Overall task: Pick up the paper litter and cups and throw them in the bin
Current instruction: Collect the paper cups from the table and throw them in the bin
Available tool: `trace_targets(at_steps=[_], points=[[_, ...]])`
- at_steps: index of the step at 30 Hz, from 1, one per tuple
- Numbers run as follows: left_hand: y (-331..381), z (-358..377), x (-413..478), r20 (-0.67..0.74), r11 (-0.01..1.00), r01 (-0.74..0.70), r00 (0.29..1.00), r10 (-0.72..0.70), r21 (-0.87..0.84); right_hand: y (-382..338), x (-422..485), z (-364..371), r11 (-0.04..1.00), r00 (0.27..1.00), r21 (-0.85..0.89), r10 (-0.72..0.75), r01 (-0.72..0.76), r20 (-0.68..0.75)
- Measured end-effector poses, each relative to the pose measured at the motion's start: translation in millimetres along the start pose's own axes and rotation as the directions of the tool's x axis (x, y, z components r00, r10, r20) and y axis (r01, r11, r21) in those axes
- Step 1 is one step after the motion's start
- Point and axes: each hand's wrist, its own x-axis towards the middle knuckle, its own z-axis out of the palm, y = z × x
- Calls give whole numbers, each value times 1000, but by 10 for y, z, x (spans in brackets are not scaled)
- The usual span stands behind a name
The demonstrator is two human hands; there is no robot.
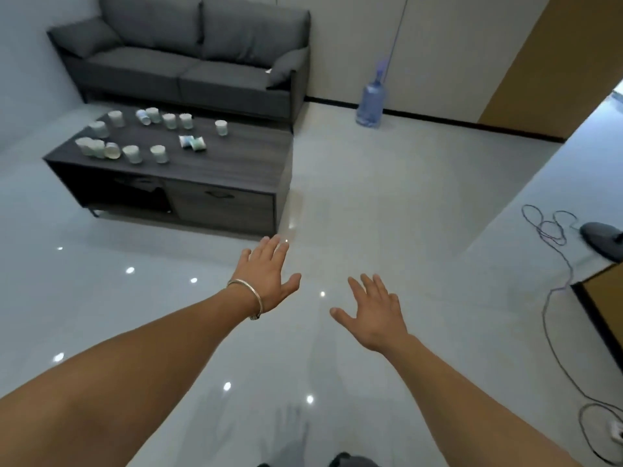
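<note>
Both forearms are bare down to the picture's lower edge. A thin silver bangle [260, 303] with a small clasp circles the wrist of the left hand [269, 267]. The right hand [377, 315] is bare. Dark clothing [350, 463] shows below, cut off.

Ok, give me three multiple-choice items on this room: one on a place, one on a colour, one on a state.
1. The paper cups are on: A a shelf; B the coffee table; C a chair.
2. The sofa is: A red; B white; C dark grey.
3. The left hand and right hand are: A open and empty; B gripping cups; C clenched.
Key: 1 B, cups dot the dark tabletop; 2 C, its cushions are grey; 3 A, the fingers are spread, holding nothing.
</note>
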Motion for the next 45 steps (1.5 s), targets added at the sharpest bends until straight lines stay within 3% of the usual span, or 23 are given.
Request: trace_targets(at_steps=[9,15,23,33,45], points=[[-1173,-48,688,-4,967,251,968,-251,38,-896,1693,-27,975,976,-71,-204,210,80],[-1946,-266,1256,-50,908,417,908,-416,36,-1505,2797,-273,915,919,-104,-379,390,111],[-3094,-168,1684,-36,830,558,829,-558,-16,-2406,3988,-279,873,874,-125,-444,471,195],[-4911,-403,2604,-6,865,501,865,-501,-32,-3850,5293,-234,902,901,-135,-377,409,213],[-6524,-510,3986,-6,867,495,868,-496,-51,-4928,7057,-211,919,900,-106,-342,381,268]])
